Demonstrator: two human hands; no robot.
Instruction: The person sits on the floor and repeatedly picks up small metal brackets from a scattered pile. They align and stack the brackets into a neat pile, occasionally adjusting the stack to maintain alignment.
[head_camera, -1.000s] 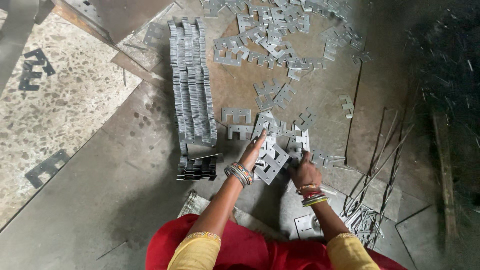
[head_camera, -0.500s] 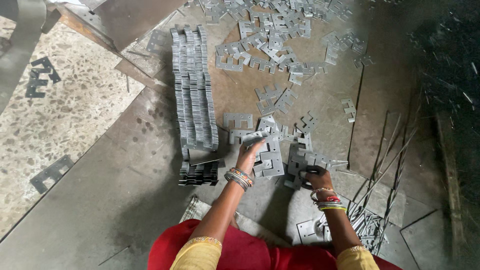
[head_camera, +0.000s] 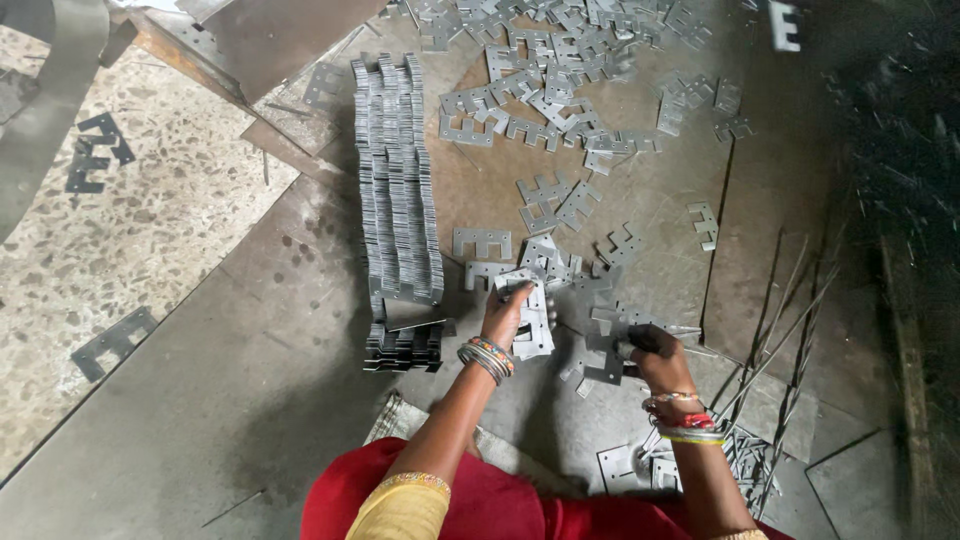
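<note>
Two hands engaged: a small stack of stamped plates (head_camera: 533, 318) is gripped by the left hand (head_camera: 503, 315); a loose plate (head_camera: 606, 370) on the floor is pinched by the right hand (head_camera: 655, 352).

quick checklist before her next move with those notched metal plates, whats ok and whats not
1. Left hand has a firm grip on the small bundle of plates: ok.
2. Right hand is on a loose plate on the floor: ok, though how firm its grip is: cannot tell.
3. Long stacked row stands packed and unbroken: ok.
4. Near end of the row is tidy: not ok, plates lean and splay there.
5. Loose plates lie within reach ahead: ok.
6. Thin metal rods are apart from the right hand: ok.
</note>
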